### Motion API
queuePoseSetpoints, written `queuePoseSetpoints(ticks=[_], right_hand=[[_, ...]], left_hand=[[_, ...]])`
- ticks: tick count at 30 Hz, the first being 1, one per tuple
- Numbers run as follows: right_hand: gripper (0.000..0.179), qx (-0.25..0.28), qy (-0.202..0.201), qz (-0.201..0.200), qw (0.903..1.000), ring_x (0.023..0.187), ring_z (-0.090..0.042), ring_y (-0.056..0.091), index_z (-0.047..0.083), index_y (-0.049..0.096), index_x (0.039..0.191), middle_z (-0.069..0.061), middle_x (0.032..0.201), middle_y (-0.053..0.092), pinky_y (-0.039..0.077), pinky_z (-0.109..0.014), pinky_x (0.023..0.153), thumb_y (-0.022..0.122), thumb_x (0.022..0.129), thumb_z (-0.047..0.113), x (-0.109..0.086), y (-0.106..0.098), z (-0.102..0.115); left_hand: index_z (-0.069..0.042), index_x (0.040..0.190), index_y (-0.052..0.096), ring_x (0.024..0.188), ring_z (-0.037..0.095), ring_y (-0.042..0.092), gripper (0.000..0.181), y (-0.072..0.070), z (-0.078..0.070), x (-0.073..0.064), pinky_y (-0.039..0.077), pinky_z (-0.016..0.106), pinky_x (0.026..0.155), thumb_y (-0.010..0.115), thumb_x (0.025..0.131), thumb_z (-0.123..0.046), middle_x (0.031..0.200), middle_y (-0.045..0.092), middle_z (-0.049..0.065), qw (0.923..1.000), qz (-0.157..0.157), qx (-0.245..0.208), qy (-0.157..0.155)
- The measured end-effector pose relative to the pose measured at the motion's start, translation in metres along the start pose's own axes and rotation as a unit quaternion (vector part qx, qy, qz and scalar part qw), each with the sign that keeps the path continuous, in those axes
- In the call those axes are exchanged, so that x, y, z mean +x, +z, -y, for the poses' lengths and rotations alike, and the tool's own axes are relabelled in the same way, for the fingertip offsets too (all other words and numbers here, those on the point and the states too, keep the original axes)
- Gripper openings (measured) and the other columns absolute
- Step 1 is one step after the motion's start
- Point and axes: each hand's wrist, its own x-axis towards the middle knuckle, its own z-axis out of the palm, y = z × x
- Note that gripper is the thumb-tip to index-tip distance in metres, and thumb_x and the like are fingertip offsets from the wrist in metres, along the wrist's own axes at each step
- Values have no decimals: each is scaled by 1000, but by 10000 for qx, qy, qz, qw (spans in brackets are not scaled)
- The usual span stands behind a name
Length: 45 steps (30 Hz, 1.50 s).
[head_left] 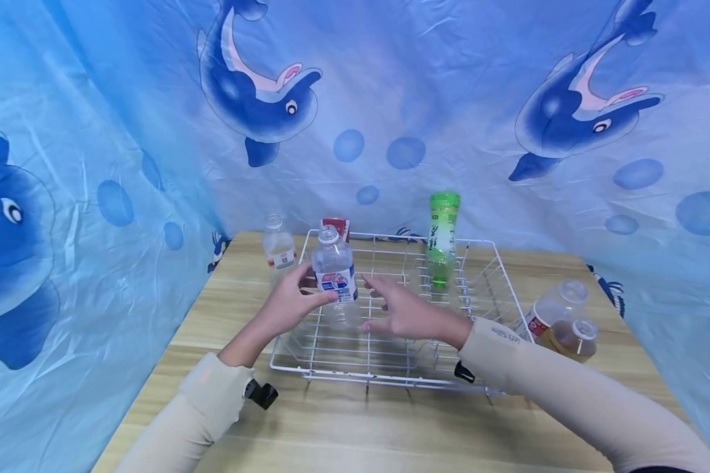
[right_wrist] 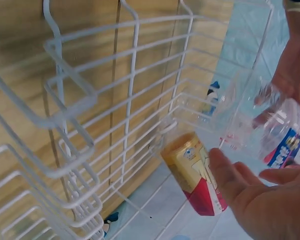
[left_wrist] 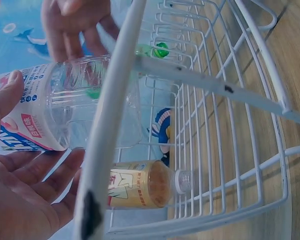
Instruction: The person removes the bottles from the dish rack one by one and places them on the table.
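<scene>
My left hand (head_left: 290,300) holds a clear plastic bottle (head_left: 335,274) by its blue-and-white label, thumb in front. The bottle is upright and capless, over the left part of a white wire rack (head_left: 343,375). In the left wrist view, its base points toward the rack floor. Near the bottle's other side, my right hand (head_left: 406,307) has its fingers extended and grips nothing; a small gap shows in the head view. Behind the held bottle, a yellow-and-red bottle (left_wrist: 135,186) stands neck-down in the rack. A green bottle (head_left: 442,230) also stands neck-down, farther right.
Outside the rack on the left stands a clear bottle (head_left: 280,246) with a red-and-white label. Two more bottles, one clear (head_left: 559,303) and one with brownish-yellow colouring (head_left: 575,338), stand by its right side. A blue dolphin-print curtain (head_left: 378,98) surrounds the wooden table (head_left: 355,433).
</scene>
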Motion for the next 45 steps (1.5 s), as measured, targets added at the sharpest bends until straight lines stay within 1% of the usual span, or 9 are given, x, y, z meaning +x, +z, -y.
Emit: queuePoseSetpoints(ticks=[6,11,15,21,27,32,35,40,45], right_hand=[[92,-919,100,252,9954,138,-37,44,8,25,160,-21,157,34,40,-51,111,75,90,41,-26,3,1],[87,-1130,91,398,9928,139,-37,41,8,28,160,-20,157,34,39,-51,112,75,92,36,-47,7,1],[85,-1436,13,600,9878,142,-37,37,8,29,159,-19,157,34,36,-51,113,73,93,39,-61,11,-2],[86,-1617,-267,570,9848,144,-36,33,14,24,161,-20,156,33,36,-53,113,71,94,39,-82,13,-8],[82,-1513,-71,305,9880,144,-39,32,16,25,161,-19,159,29,37,-57,111,68,96,42,-110,10,-20],[82,-1454,243,-203,9889,139,-45,38,17,32,159,-21,157,33,39,-64,107,74,92,40,-131,15,-38],[82,-1767,262,-498,9826,137,-46,41,13,37,156,-23,154,37,41,-63,105,76,89,40,-140,21,-48],[86,-2261,291,-878,9697,141,-49,33,14,39,156,-23,152,40,35,-67,108,81,85,37,-147,28,-59],[83,-2528,330,-1015,9616,143,-49,30,15,44,153,-23,152,42,32,-68,109,82,83,37,-150,30,-61]], left_hand=[[-11,138,55,102,28,67,64,-4,1,-3,59,41,85,83,85,-34,118,68,12,9999,-92,-48,7],[-9,139,53,101,30,66,67,-8,-2,-5,59,42,84,83,85,-36,117,67,14,9997,-204,-6,-106],[-9,141,51,100,29,66,72,-11,-2,-6,59,41,83,83,83,-39,116,66,12,9994,-287,25,-177],[-6,142,50,100,29,66,75,-15,-1,-10,58,42,85,83,83,-39,117,66,14,9991,-387,114,-88],[-3,141,50,99,31,67,77,-20,3,-13,59,40,84,85,82,-37,115,66,17,9987,-472,82,-195],[-3,140,52,99,31,67,74,-23,5,-16,59,39,84,85,82,-35,113,66,17,9979,-588,179,-187],[-3,140,52,99,30,66,72,-24,6,-18,58,41,86,85,83,-34,113,66,17,9974,-645,281,-144],[-4,137,53,99,30,66,71,-25,8,-20,58,43,87,86,82,-33,113,66,16,9965,-737,367,-127],[-3,136,53,100,31,65,72,-27,8,-23,58,44,87,87,81,-34,113,66,17,9956,-809,430,-170]])
